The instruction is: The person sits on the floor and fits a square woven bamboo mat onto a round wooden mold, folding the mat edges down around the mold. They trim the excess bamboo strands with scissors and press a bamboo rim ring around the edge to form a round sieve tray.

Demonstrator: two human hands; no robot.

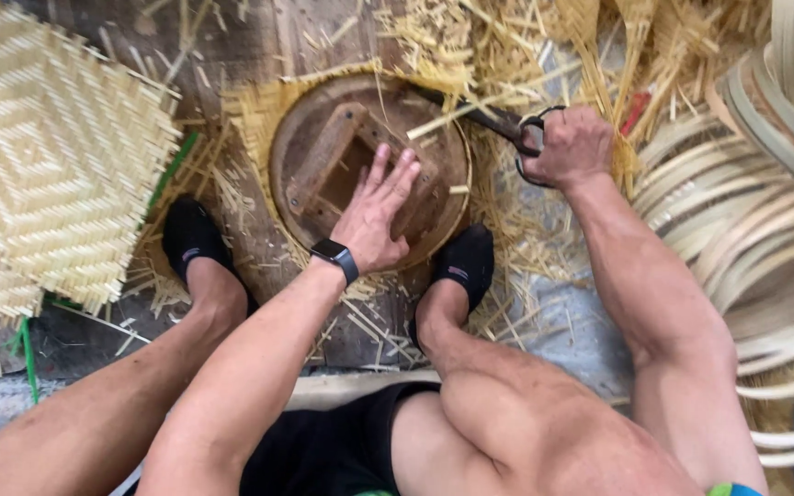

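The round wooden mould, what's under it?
A woven bamboo mat pokes out from under the round wooden mould, frayed at its upper-left edge. The left hand presses on top; the mat's middle is hidden.

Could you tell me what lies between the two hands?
In the head view, the round wooden form's rim and the shears' dark blades lie between the left hand and right hand, with cut bamboo strips lying across.

Basket-weaving workshop, woven mats (48,156), bamboo strips (746,211)
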